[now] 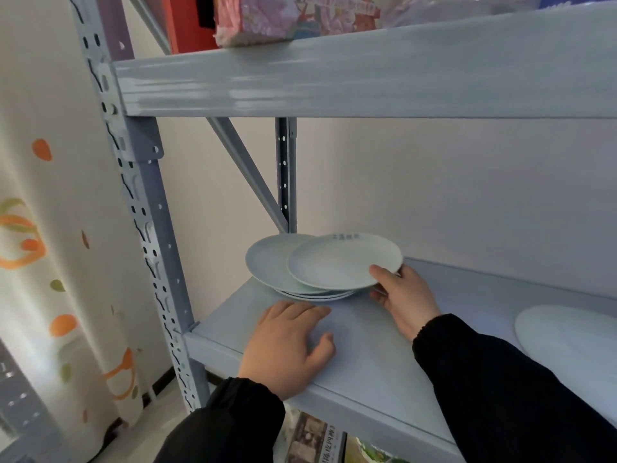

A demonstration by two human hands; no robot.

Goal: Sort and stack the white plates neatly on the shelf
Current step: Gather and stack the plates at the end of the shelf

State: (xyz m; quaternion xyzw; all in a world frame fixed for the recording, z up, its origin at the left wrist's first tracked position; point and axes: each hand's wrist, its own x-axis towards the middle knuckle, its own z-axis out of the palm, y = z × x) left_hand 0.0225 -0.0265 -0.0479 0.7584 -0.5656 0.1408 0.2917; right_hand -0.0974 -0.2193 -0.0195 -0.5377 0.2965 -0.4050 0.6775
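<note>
A stack of white plates (267,262) sits at the back left of the grey-blue shelf (367,362). My right hand (404,295) grips the right rim of a white plate (340,259) with faint print near its far edge; this plate rests tilted and offset to the right on top of the stack. My left hand (287,339) lies flat on the shelf just in front of the stack, fingers spread, holding nothing. Another white plate (567,335) lies alone on the shelf at the right, partly hidden by my right sleeve.
The upper shelf board (367,75) hangs close above and carries a pink wrapped package (267,18). A perforated upright post (140,228) and a diagonal brace (247,175) bound the left side. A patterned curtain (40,262) hangs at the far left.
</note>
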